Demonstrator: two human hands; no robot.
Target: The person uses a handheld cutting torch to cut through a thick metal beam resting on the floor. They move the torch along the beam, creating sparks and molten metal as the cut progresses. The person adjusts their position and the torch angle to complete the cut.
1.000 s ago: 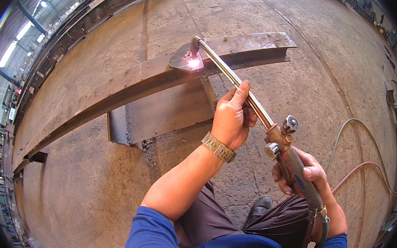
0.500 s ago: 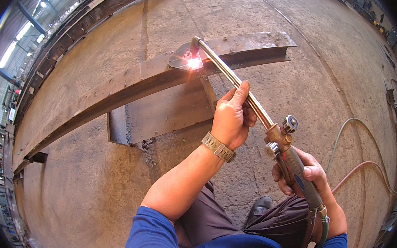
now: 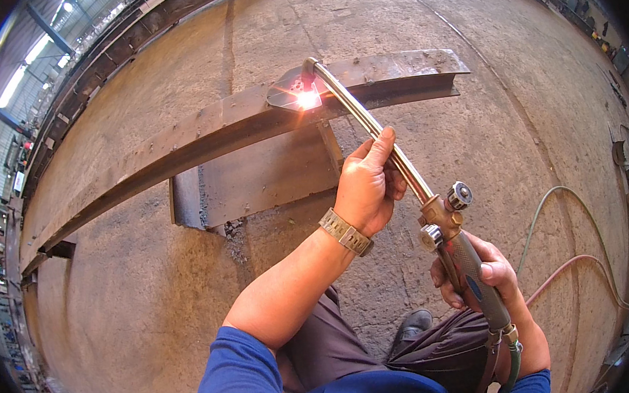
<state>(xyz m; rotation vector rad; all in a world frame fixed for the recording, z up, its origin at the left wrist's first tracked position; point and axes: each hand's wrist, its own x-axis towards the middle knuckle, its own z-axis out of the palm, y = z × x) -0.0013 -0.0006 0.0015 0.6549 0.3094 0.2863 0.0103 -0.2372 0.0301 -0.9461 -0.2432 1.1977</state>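
Note:
A cutting torch (image 3: 355, 108) with long metal tubes and a dark ribbed handle slants across the view. My left hand (image 3: 369, 188) is closed around the tubes at mid-length, thumb on top. Lower right, my right hand (image 3: 483, 272) grips the handle, below two round valve knobs. The torch's bent head is over a small dark metal plate (image 3: 282, 94) with rounded corners. A bright pink-white glow with sparks hides the plate's right corner. The plate lies on top of a long steel beam (image 3: 177, 137).
Under the beam stands a short wide steel section (image 3: 269, 178) with ragged edges. Green and red hoses (image 3: 582, 258) curve over the concrete floor (image 3: 167, 297) at the right. My shoe (image 3: 413, 325) is near the lower middle. Steel stock lines the far left.
Almost nothing differs. Both hands and the torch hold their place, and the sparks around the glow reach slightly farther.

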